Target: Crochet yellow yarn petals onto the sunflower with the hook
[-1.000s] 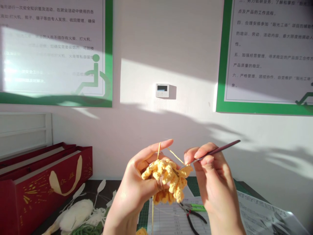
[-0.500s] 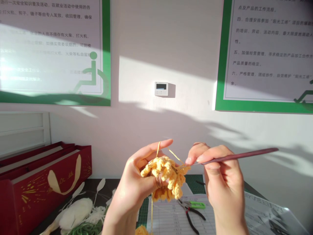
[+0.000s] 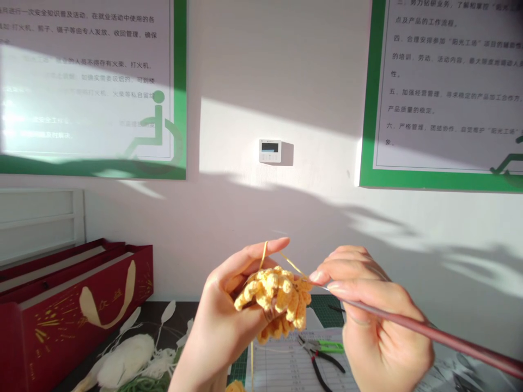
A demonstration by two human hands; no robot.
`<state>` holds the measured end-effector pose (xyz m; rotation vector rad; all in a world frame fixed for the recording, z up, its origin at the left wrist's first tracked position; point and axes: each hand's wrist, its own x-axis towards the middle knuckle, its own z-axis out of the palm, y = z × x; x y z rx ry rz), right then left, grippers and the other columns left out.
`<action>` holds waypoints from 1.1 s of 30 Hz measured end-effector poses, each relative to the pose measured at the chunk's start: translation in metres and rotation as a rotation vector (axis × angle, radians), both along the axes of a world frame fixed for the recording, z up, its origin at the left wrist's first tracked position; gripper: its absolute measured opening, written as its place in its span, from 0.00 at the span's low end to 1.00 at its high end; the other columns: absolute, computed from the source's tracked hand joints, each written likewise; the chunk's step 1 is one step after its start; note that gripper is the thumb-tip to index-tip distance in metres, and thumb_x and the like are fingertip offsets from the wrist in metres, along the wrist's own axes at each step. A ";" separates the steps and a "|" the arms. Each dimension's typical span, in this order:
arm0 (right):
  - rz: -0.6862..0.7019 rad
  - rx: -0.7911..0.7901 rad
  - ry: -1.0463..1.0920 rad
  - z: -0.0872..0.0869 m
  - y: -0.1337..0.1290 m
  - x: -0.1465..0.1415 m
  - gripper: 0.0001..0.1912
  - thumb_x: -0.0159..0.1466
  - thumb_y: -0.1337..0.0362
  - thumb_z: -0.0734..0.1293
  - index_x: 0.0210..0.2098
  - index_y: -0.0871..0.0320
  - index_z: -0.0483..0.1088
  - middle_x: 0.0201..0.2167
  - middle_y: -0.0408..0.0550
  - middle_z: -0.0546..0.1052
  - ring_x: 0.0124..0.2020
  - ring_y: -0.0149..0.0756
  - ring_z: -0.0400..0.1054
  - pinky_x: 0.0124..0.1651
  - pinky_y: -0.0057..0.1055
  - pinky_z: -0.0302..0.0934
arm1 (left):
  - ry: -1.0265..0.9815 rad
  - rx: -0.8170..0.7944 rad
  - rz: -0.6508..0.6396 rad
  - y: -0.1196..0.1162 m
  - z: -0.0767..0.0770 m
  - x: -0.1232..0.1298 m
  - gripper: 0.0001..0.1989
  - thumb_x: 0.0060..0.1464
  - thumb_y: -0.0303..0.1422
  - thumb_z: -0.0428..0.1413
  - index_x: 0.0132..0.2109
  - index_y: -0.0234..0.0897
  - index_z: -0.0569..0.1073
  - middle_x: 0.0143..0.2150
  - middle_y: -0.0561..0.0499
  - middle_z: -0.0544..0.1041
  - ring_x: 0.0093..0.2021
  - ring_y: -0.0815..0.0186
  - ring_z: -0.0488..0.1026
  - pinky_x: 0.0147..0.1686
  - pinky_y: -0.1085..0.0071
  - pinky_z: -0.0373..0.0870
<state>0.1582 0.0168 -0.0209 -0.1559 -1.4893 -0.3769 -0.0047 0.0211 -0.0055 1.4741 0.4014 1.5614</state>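
Observation:
A ruffled yellow crochet piece [image 3: 278,294] is held in my left hand [image 3: 229,316], with the thumb on its near side. Yellow yarn loops over the raised left index finger and runs down to the piece's right edge. My right hand [image 3: 376,316] pinches a crochet hook [image 3: 433,332] with a dark red handle, which slants down to the right. The hook's metal end meets the upper right edge of the piece, close to the right fingertips; its very tip is hard to make out. Another strand hangs below the piece toward a yellow yarn ball [image 3: 236,386].
Pliers [image 3: 321,362] with black and red handles and a green tool [image 3: 330,347] lie on printed sheets [image 3: 278,365]. Red gift bags [image 3: 81,310] stand at the left, beside white yarn [image 3: 126,359] and green yarn [image 3: 149,383]. Behind is a wall with a thermostat [image 3: 270,151].
My right hand has rolled and shifted right. The hook's handle swung from pointing slightly up to slanting down at the right. My left hand keeps its hold on the yellow piece.

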 end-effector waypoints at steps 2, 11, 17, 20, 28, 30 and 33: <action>-0.006 0.023 0.009 -0.001 0.000 -0.002 0.12 0.67 0.78 0.61 0.44 0.60 0.71 0.38 0.50 0.80 0.37 0.39 0.74 0.42 0.48 0.67 | 0.010 -0.004 0.017 -0.002 0.000 0.000 0.28 0.39 0.20 0.65 0.50 0.43 0.83 0.29 0.54 0.76 0.24 0.74 0.67 0.22 0.81 0.62; 0.104 -0.105 0.136 -0.002 -0.002 -0.010 0.09 0.70 0.75 0.61 0.42 0.59 0.71 0.35 0.46 0.78 0.37 0.38 0.74 0.42 0.43 0.67 | 0.008 -0.005 0.021 -0.002 -0.001 -0.001 0.27 0.40 0.20 0.64 0.50 0.46 0.83 0.28 0.56 0.74 0.23 0.75 0.65 0.21 0.81 0.61; 0.181 -0.242 0.281 -0.005 -0.003 -0.015 0.08 0.72 0.69 0.60 0.41 0.55 0.71 0.32 0.42 0.73 0.36 0.36 0.75 0.42 0.36 0.68 | -0.011 -0.021 -0.063 0.004 -0.002 -0.004 0.28 0.40 0.22 0.66 0.50 0.46 0.82 0.30 0.54 0.77 0.25 0.73 0.69 0.24 0.81 0.65; 0.214 -0.304 0.321 -0.008 -0.002 -0.013 0.07 0.73 0.67 0.61 0.41 0.54 0.70 0.32 0.41 0.72 0.36 0.34 0.75 0.42 0.35 0.68 | -0.013 -0.029 -0.126 0.006 -0.002 -0.005 0.27 0.40 0.25 0.68 0.51 0.45 0.82 0.31 0.52 0.78 0.27 0.70 0.72 0.25 0.78 0.67; 0.237 -0.439 0.344 -0.009 -0.005 -0.012 0.08 0.74 0.64 0.60 0.40 0.53 0.69 0.33 0.42 0.76 0.37 0.32 0.74 0.41 0.31 0.68 | -0.016 -0.019 -0.217 0.015 -0.004 -0.007 0.30 0.40 0.28 0.71 0.54 0.41 0.80 0.32 0.50 0.78 0.27 0.67 0.73 0.27 0.75 0.68; 0.238 -0.431 0.323 -0.008 -0.004 -0.010 0.08 0.74 0.64 0.60 0.40 0.54 0.69 0.33 0.43 0.76 0.37 0.33 0.75 0.41 0.31 0.68 | -0.013 -0.025 -0.219 0.014 -0.004 -0.007 0.30 0.41 0.30 0.72 0.55 0.40 0.79 0.32 0.49 0.79 0.28 0.66 0.74 0.28 0.74 0.70; 0.251 -0.401 0.264 -0.008 -0.003 -0.007 0.08 0.74 0.66 0.59 0.40 0.55 0.68 0.33 0.44 0.75 0.37 0.33 0.74 0.41 0.32 0.68 | -0.009 -0.036 -0.220 0.013 -0.004 -0.008 0.29 0.41 0.31 0.72 0.54 0.41 0.79 0.33 0.48 0.79 0.29 0.62 0.77 0.28 0.72 0.72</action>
